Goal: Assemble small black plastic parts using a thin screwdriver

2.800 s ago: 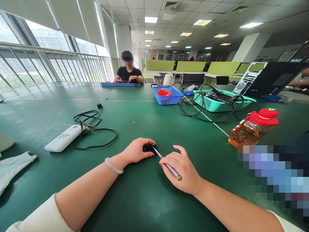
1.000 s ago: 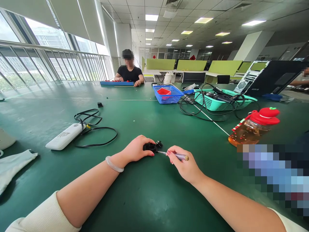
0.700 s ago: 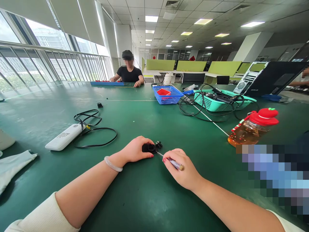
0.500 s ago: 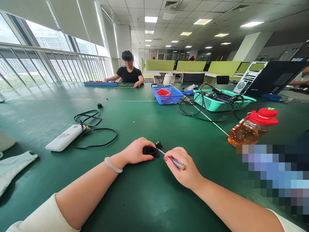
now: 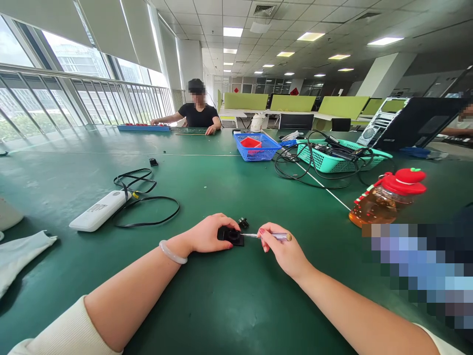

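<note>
My left hand (image 5: 212, 233) is closed on a small black plastic piece (image 5: 237, 239) with a rounded recess, holding it down on the green table; the fingers cover part of it. In my right hand (image 5: 281, 246), pinched between thumb and fingers, is a screwdriver (image 5: 279, 236) with a clear purplish handle and a thin metal shaft. The shaft lies nearly level, and its tip meets the right side of the black piece. Just behind this piece lies a small black part with prongs (image 5: 243, 223), touched by neither hand.
A white power bank (image 5: 100, 211) with a looped black cord lies to the left, near a pale cloth (image 5: 27, 254). Farther back stand a blue basket (image 5: 257, 154) and a green basket of cables (image 5: 327, 163). A red-lidded bottle (image 5: 388, 197) is at right. Another person sits across the table.
My right hand has turned the screwdriver from a slant to nearly level, its tip now farther over the black piece. My left hand stays almost still. The person opposite has shifted a blue tray leftward.
</note>
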{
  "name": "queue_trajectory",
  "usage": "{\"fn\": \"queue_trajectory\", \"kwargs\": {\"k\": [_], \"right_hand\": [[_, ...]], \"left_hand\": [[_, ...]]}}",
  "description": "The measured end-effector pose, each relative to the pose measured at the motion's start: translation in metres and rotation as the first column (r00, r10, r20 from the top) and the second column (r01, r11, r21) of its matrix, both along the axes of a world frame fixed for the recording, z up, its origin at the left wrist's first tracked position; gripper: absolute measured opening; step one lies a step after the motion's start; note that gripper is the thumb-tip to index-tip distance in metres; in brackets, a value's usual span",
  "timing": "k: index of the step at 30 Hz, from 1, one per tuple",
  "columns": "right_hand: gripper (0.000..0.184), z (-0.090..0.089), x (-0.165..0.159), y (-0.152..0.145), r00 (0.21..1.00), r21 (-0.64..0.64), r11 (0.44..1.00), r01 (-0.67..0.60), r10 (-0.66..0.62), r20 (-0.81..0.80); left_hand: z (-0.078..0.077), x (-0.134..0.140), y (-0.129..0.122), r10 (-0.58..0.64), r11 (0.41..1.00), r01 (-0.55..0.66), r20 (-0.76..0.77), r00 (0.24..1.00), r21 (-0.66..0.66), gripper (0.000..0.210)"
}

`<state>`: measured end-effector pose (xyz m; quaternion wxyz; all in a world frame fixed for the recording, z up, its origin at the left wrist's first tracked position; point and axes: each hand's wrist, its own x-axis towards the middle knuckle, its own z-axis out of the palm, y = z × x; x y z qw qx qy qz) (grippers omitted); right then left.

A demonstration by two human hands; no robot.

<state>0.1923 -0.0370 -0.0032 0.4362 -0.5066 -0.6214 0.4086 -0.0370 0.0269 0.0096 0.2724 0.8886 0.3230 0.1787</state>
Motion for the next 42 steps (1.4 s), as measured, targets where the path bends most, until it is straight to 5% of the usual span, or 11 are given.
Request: {"fn": "queue_trajectory", "kwargs": {"k": [3,6,9,13,23,29,32,42], "right_hand": [[0.03,0.002,0.001,-0.004,0.997,0.091,0.994,0.054,-0.058,0.045],[0.029,0.006,0.002,-0.014,0.989,0.319,0.946,0.053,-0.093,0.111],[0.023,0.008,0.002,-0.02,0.977,0.538,0.834,-0.121,0.005,0.211],[0.012,0.005,-0.003,-0.02,0.896,0.542,0.751,-0.377,0.148,0.419],[0.012,0.008,-0.003,-0.02,0.876,0.385,0.844,-0.374,0.185,0.445],[0.013,0.009,0.004,-0.021,0.931,0.538,0.794,-0.284,0.095,0.351],[0.015,0.01,0.006,-0.019,0.951,0.558,0.811,-0.176,-0.006,0.309],[0.021,0.013,0.008,-0.013,0.931,0.333,0.921,-0.2,0.073,0.357]], "left_hand": [[-0.004,0.001,0.001,0.024,1.0,-0.024,-0.023,0.999,0.014,0.043],[-0.008,0.002,0.002,0.072,0.997,-0.071,-0.047,0.996,0.03,0.054],[-0.01,0.002,0.002,0.069,0.997,-0.067,-0.053,0.996,0.044,0.059],[-0.008,0.002,0.002,0.047,0.997,-0.044,-0.051,0.998,0.06,0.058],[-0.005,0.004,-0.001,0.052,0.996,-0.046,-0.07,0.996,0.079,0.048],[-0.007,0.003,0.0,0.044,0.994,-0.036,-0.077,0.996,0.107,0.042],[-0.008,0.003,0.0,0.038,0.993,-0.029,-0.072,0.997,0.119,0.042],[-0.007,0.004,-0.002,0.039,0.986,-0.027,-0.073,0.997,0.162,0.038]]}}
